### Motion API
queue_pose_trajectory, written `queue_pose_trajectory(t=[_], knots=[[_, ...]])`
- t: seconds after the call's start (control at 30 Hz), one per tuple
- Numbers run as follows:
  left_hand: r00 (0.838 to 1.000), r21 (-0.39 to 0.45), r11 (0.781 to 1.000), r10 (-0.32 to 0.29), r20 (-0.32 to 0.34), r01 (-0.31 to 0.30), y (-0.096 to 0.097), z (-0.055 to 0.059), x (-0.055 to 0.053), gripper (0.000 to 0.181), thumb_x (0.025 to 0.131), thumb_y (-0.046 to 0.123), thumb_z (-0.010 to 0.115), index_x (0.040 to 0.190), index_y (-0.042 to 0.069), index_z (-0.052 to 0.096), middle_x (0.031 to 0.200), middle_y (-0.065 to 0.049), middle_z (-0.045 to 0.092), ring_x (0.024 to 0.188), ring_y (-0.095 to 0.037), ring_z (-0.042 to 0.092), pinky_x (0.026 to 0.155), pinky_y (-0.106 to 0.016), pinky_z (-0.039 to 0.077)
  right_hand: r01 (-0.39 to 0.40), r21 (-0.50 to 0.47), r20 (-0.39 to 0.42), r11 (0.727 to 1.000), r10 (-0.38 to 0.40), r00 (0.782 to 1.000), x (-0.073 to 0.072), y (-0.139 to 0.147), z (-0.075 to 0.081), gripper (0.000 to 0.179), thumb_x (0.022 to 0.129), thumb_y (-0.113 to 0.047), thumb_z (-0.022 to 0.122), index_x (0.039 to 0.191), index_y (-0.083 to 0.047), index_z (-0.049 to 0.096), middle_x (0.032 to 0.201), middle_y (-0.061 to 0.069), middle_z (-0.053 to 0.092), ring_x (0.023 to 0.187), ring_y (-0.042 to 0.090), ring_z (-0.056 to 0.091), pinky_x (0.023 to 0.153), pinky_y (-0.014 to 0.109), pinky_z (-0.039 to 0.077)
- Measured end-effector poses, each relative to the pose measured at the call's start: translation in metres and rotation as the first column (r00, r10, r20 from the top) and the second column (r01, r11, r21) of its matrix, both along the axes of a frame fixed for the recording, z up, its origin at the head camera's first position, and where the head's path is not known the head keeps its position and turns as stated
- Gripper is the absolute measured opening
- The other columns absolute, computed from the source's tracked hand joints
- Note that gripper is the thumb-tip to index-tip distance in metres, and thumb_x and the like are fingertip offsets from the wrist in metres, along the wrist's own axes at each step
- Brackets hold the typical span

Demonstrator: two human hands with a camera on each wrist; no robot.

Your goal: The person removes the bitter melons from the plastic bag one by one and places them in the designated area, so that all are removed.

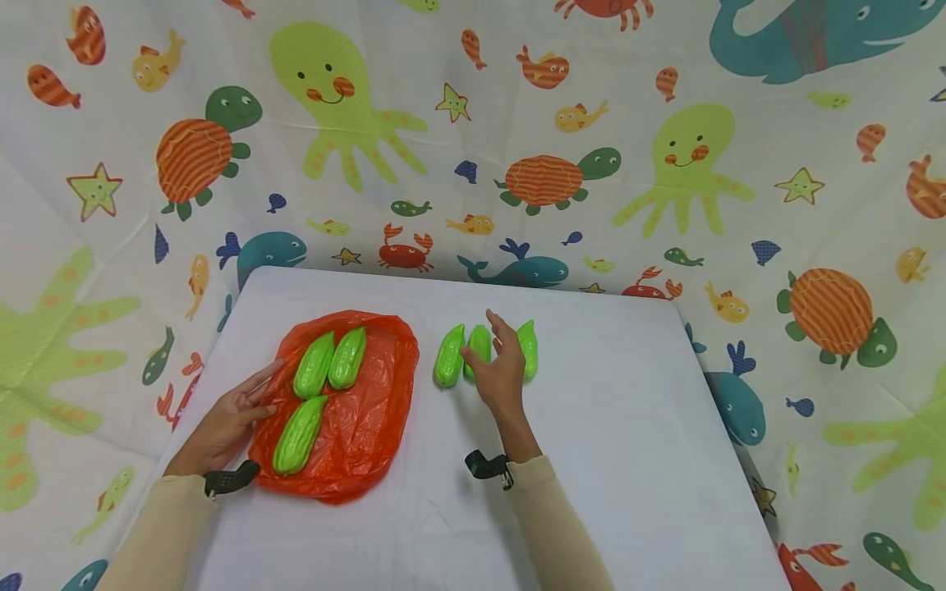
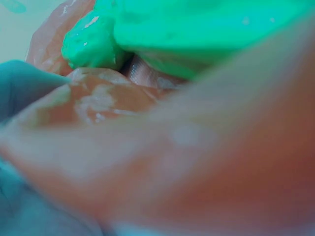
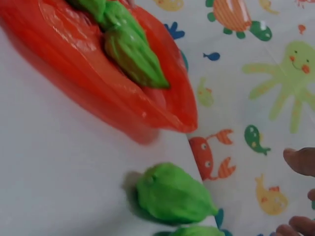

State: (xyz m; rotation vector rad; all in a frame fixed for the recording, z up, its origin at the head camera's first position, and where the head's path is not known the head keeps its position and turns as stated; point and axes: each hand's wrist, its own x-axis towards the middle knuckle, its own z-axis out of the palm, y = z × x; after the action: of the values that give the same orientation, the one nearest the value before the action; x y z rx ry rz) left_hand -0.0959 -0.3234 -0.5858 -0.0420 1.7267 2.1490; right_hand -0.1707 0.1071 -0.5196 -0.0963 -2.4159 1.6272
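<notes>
A spread red plastic bag (image 1: 369, 410) lies at the left of the white table. In it are several green, ridged gourds with pointed tips: one at upper left (image 1: 314, 365), one at upper right (image 1: 347, 358) and one in front (image 1: 299, 435). My left hand (image 1: 235, 414) holds the bag's left edge, its thumb over the plastic. My right hand (image 1: 498, 365) is raised over a row of gourds, fingers spread and holding nothing. The row's left gourd (image 1: 448, 356) shows whole; the middle gourd (image 1: 479, 345) and right gourd (image 1: 528, 349) are partly hidden by the hand.
The white table (image 1: 628, 427) stretches to the right of the row. Behind and beside it hangs a cloth (image 1: 458, 74) printed with sea animals. Close blur fills much of the left wrist view.
</notes>
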Motion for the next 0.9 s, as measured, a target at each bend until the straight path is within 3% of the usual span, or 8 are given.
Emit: queue_pose_trajectory(t=[0.2,0.5,0.67,0.9], knots=[[1.000,0.061,0.998,-0.009,-0.009,0.010,-0.001,-0.002,0.001,0.080,0.107,-0.004,0.054,0.172,0.028,0.019,0.154,0.032,0.052,0.129,0.011,0.060,0.100,-0.020,0.058,-0.077,-0.012,0.009,0.997,0.077,0.997,0.006,-0.025,-0.004,0.074,0.090,-0.014,0.086,0.156,-0.023,0.054,0.162,0.003,0.052,0.153,0.023,0.047,0.122,0.048,0.046],[1.000,0.023,1.000,-0.005,-0.017,0.006,0.000,-0.002,0.001,0.080,0.107,-0.002,0.055,0.172,0.026,0.018,0.153,0.032,0.052,0.128,0.013,0.058,0.098,-0.018,0.058,-0.111,-0.071,0.011,0.991,0.112,0.994,0.013,-0.058,-0.010,0.073,0.090,-0.017,0.085,0.154,-0.034,0.055,0.160,-0.006,0.053,0.148,0.022,0.052,0.119,0.045,0.049],[1.000,0.003,1.000,-0.004,-0.015,0.004,-0.001,-0.001,0.001,0.080,0.108,-0.001,0.055,0.172,0.027,0.018,0.166,0.023,0.042,0.128,0.014,0.058,0.098,-0.018,0.058,-0.148,-0.098,0.037,0.984,0.152,0.988,0.016,-0.076,-0.012,0.073,0.091,-0.015,0.085,0.155,-0.032,0.055,0.160,-0.004,0.053,0.146,0.025,0.054,0.118,0.044,0.049],[1.000,-0.026,1.000,-0.006,0.002,0.006,-0.001,0.000,0.001,0.080,0.108,0.001,0.057,0.172,0.029,0.018,0.177,0.010,0.023,0.127,0.015,0.057,0.098,-0.018,0.058,-0.208,-0.097,0.066,0.973,0.215,0.974,0.019,-0.100,-0.018,0.071,0.093,-0.015,0.083,0.157,-0.019,0.052,0.157,0.003,0.054,0.144,0.028,0.056,0.115,0.045,0.053]])
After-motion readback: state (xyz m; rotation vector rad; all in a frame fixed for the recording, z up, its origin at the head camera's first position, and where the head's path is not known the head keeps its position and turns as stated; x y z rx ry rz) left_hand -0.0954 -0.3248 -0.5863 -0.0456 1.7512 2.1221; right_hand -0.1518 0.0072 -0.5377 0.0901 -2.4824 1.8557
